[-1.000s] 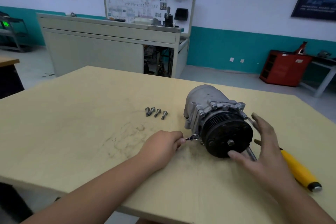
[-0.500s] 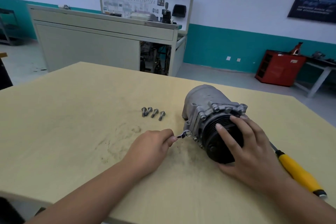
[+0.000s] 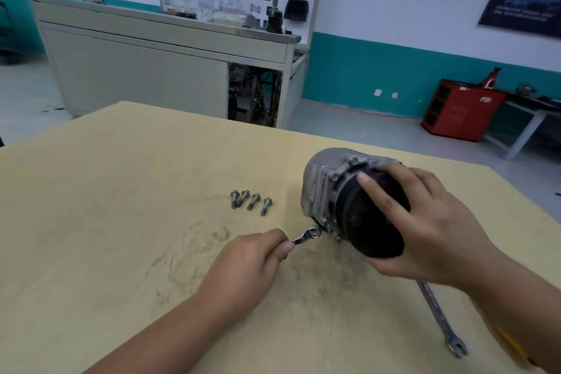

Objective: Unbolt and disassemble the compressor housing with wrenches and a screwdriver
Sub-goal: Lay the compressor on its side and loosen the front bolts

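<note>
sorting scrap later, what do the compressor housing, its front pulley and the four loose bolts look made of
The compressor housing is probably cast aluminium: dull pale-grey skin with moulded bosses. The front pulley is dark matte metal, maybe steel or iron under grime; unclear. The four loose bolts are likely plated steel, silvery grey with a mild shine.

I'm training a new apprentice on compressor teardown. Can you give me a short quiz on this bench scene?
1. Multiple choice: how many loose bolts lie on the table? A two, B four, C six.
2. True or false: the right hand grips the compressor by its black pulley.
3. Fill in: the left hand holds a small ring ____.
Key: 1 B. 2 true. 3 wrench.
</note>
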